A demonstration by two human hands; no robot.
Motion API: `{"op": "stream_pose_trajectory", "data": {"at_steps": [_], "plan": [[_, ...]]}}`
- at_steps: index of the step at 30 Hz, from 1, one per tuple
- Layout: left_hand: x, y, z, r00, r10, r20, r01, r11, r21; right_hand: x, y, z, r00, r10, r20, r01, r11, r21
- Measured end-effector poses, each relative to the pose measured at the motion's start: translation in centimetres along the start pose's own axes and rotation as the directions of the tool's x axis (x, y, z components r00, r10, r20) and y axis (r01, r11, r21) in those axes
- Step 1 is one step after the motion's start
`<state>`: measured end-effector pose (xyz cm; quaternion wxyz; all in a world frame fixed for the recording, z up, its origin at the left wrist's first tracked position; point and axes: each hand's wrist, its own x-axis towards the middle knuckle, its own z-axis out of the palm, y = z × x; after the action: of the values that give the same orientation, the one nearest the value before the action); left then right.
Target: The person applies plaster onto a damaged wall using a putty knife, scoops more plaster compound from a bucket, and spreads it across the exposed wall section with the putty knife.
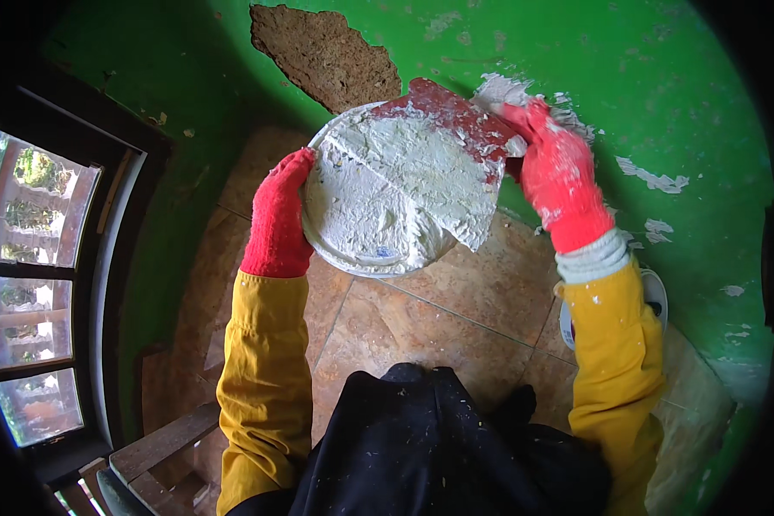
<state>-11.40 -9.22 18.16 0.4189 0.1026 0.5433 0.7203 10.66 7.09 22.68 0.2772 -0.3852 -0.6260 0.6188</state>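
In a red knit glove, my left hand (280, 215) grips the left rim of a round white bucket lid (357, 202), holding it level above the floor. White filler paste is spread over the lid. My right hand (563, 168), gloved in red and smeared with white, is closed around the handle end of a wide red putty knife (456, 112). Its broad blade lies over the lid's right side, mostly coated in thick paste (426, 163). The handle is largely hidden by the glove.
A green wall (662, 86) stands ahead, with a bare brown patch (322, 52) and white filler smears (649, 175). On the tiled floor (439, 318), a white bucket (654, 297) sits partly behind my right forearm. A paned window (34, 249) and wooden furniture (163, 443) are at left.
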Motion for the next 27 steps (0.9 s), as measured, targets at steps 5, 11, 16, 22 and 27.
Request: {"op": "stream_pose_trajectory", "data": {"at_steps": [5, 11, 16, 22, 27], "plan": [[0.1, -0.9, 0.5, 0.999, -0.009, 0.046, 0.016, 0.987, -0.158, -2.9, 3.1, -0.4, 0.997, 0.064, 0.05, -0.08, 0.685, 0.725], [-0.6, -1.3, 1.1, 1.0, 0.0, -0.006, -0.001, 0.989, -0.148, -6.9, 7.0, -1.7, 0.955, 0.077, 0.286, -0.248, 0.737, 0.629], [-1.0, -0.9, 2.0, 0.998, 0.044, 0.043, -0.036, 0.985, -0.17, -9.3, 8.2, 0.1, 0.893, 0.005, 0.45, -0.287, 0.776, 0.561], [-1.5, -0.9, 2.3, 0.999, 0.027, 0.033, -0.021, 0.983, -0.185, -10.0, 5.4, 1.8, 0.917, 0.098, 0.387, -0.289, 0.831, 0.475], [-2.5, -0.3, 2.7, 0.999, 0.009, 0.041, 0.0, 0.979, -0.202, -11.0, 5.2, 1.8, 0.907, 0.126, 0.403, -0.353, 0.748, 0.562]]}}
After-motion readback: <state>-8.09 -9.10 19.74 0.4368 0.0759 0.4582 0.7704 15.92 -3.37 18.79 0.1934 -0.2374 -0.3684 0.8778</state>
